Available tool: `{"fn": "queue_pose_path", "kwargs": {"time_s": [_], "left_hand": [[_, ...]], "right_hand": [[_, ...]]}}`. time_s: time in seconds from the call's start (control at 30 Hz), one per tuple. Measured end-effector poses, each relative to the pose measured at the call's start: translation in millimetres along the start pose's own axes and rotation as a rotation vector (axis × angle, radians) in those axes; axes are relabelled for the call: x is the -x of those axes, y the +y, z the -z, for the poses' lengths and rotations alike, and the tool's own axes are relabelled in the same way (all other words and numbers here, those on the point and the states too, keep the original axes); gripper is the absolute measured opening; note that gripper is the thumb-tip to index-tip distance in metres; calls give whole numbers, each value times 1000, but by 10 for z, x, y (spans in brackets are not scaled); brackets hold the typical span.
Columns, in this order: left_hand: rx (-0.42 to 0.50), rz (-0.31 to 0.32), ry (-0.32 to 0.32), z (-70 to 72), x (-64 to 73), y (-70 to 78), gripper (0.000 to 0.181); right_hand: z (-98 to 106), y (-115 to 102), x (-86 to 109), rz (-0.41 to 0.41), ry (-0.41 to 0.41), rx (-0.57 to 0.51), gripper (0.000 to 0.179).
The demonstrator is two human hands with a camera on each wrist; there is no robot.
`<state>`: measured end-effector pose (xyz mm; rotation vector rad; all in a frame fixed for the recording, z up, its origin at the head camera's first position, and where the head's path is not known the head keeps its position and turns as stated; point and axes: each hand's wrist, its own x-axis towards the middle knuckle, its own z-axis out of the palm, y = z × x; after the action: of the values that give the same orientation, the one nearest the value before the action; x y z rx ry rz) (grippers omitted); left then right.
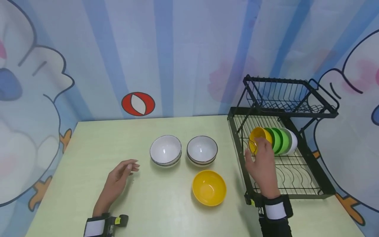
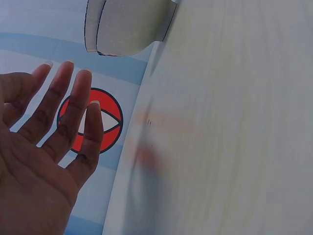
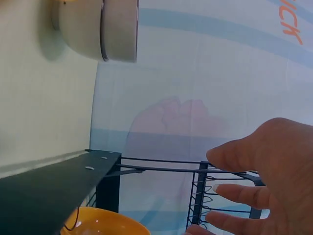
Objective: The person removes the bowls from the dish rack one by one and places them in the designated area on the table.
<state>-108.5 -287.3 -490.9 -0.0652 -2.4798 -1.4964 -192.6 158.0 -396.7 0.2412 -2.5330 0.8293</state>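
Note:
My right hand (image 1: pixel 262 166) is over the dish rack, its fingers in front of a yellow bowl (image 1: pixel 257 133) that stands on edge there. In the right wrist view the thumb and fingers (image 3: pixel 242 196) are apart with nothing between them, and the yellow bowl (image 3: pixel 105 223) shows lower left. Beside that bowl stand green bowls (image 1: pixel 284 140) and a white bowl (image 1: pixel 293 141). My left hand (image 1: pixel 116 179) hovers over the table, fingers loosely extended and holding nothing. Nearest to it is a stack of white bowls (image 1: pixel 165 149); another white stack (image 1: pixel 202 148) sits to its right.
A second yellow bowl (image 1: pixel 209 187) rests upright on the table (image 1: pixel 160 210), in front of the right white stack. The black two-tier rack (image 1: pixel 237 158) occupies the table's right side, its upper shelf (image 1: pixel 291 113) overhanging the back. A patterned blue curtain (image 1: pixel 189 59) hangs behind.

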Motion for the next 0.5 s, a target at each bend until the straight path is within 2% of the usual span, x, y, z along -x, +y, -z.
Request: {"fn": "queue_pose_path", "kwargs": {"time_s": [0.13, 0.5], "left_hand": [[-6, -8, 6, 1, 2, -5, 31], [-19, 6, 6, 0, 6, 21, 32]], "right_hand": [[44, 34, -84, 10, 7, 9, 51], [84, 159, -263, -86, -90, 30, 61]]}}
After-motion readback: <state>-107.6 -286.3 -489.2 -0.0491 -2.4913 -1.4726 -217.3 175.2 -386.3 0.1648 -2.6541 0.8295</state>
